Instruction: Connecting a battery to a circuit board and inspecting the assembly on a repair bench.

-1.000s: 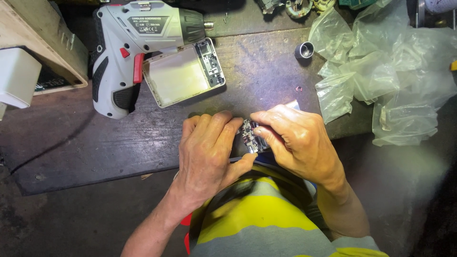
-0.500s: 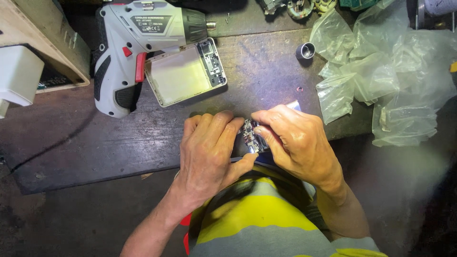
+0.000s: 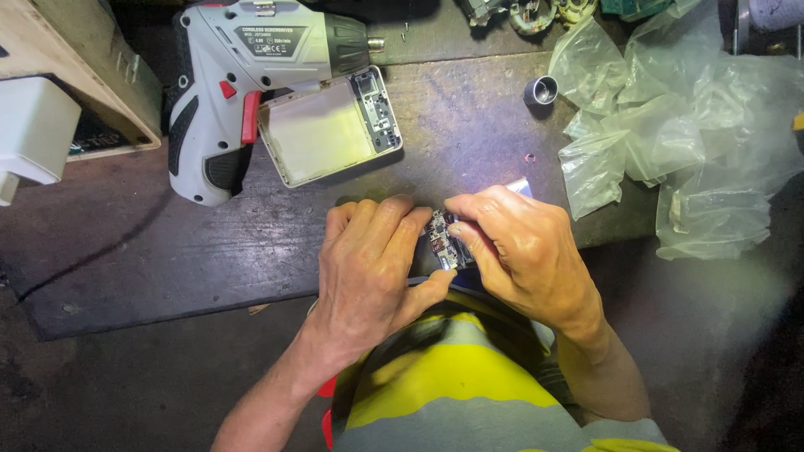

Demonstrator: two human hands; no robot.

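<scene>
Two bare hands meet at the near edge of a dark wooden workbench (image 3: 209,251), both pinching one small circuit board (image 3: 441,238) between them. Left hand (image 3: 368,268) curls its fingers over the board's left side, thumb underneath. Right hand (image 3: 523,251) grips the board's right side with fingertips; a thin pale part shows just past its knuckles, too hidden to identify. Board sits upright-ish between the fingertips, just above the bench edge, over a yellow and grey striped shirt (image 3: 452,385).

Far left: grey and white cordless screwdriver (image 3: 251,75) with red trigger, lying on its side. Just beside it, touching its handle, an opened flat device case (image 3: 331,125) with a pale pack inside and a strip of electronics along its right end. Far right: small metal cylinder (image 3: 543,88), then a heap of crumpled clear plastic bags (image 3: 678,134). Far left edge: wooden box (image 3: 75,75) and a white block (image 3: 29,134).
</scene>
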